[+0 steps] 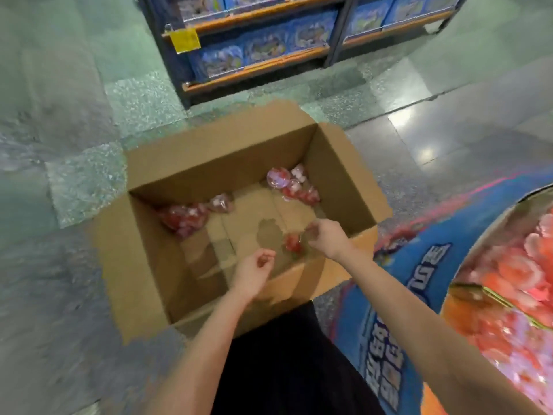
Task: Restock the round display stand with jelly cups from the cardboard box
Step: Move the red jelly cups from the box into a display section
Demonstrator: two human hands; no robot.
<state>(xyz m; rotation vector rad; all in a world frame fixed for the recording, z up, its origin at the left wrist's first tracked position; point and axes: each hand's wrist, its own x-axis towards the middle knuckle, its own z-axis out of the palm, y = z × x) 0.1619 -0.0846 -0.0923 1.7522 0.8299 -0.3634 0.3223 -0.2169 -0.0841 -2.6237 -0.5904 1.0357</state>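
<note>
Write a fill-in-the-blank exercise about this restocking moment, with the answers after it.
1. Both hands reach into the open ____ box on the floor.
2. The round display stand stands to the person's ____ side.
3. The right hand reaches a ____ coloured jelly cup by the near wall.
4. The left hand curls its fingers around something small and ____ coloured.

Missing words: cardboard; right; red; red

An open brown cardboard box point(167, 295) sat on the grey tiled floor point(59, 145), red jelly cups point(184, 218) scattered in its far corners. Both hands reached inside: the left hand point(254, 272) curled loosely, the right hand point(327, 238) beside a red cup point(292, 242). The blue round display stand point(386, 339) stood right.
</note>
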